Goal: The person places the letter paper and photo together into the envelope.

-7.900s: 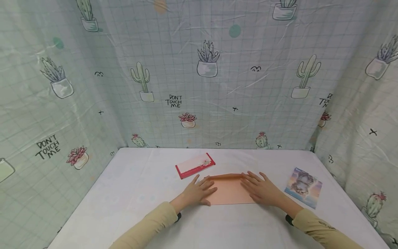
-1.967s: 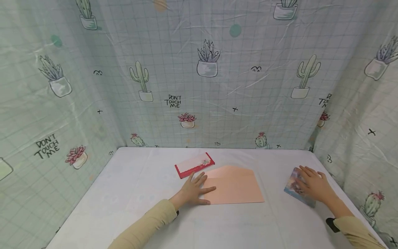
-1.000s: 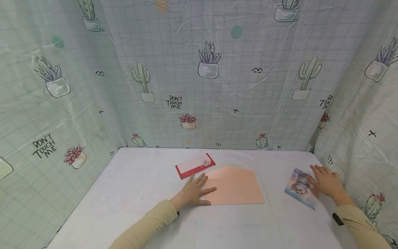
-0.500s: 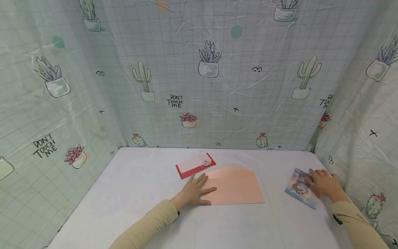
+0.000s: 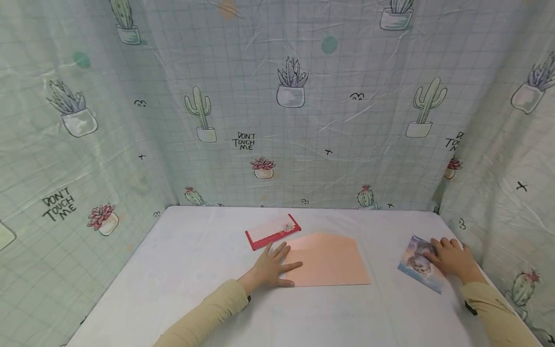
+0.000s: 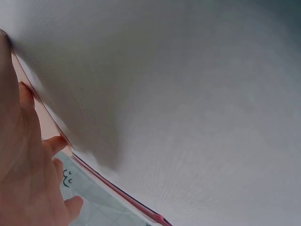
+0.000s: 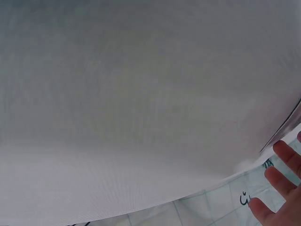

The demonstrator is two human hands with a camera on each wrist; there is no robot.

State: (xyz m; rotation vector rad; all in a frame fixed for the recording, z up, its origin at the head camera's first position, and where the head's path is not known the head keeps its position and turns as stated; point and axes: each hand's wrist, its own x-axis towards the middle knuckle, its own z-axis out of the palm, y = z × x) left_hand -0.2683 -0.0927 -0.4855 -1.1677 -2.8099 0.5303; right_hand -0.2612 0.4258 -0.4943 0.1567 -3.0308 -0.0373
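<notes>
A peach envelope [image 5: 327, 262] lies flat in the middle of the table, its flap spread out at the far side. My left hand [image 5: 269, 267] rests with spread fingers on the envelope's left end. To the right lies a blue and pink card [image 5: 419, 265] printed with a furry animal. My right hand [image 5: 455, 258] is at that card's right edge, the thumb over the printed face and the other fingers along the far right side. In the right wrist view, the fingers of the right hand [image 7: 282, 183] are apart and only lightly bent. The card still looks flat on the table.
Behind the left hand lies a red-bordered pale pink card or envelope [image 5: 272, 232] with a flower print, close to the peach envelope. White cloth covers the table [image 5: 195, 246]. A cactus-print curtain [image 5: 234, 183] hangs along the back and both sides.
The envelope flap, partly raised under both hands at first, now lies flat. My right hand went to the printed card, then slid from its top to its right edge. The left hand stays put.
</notes>
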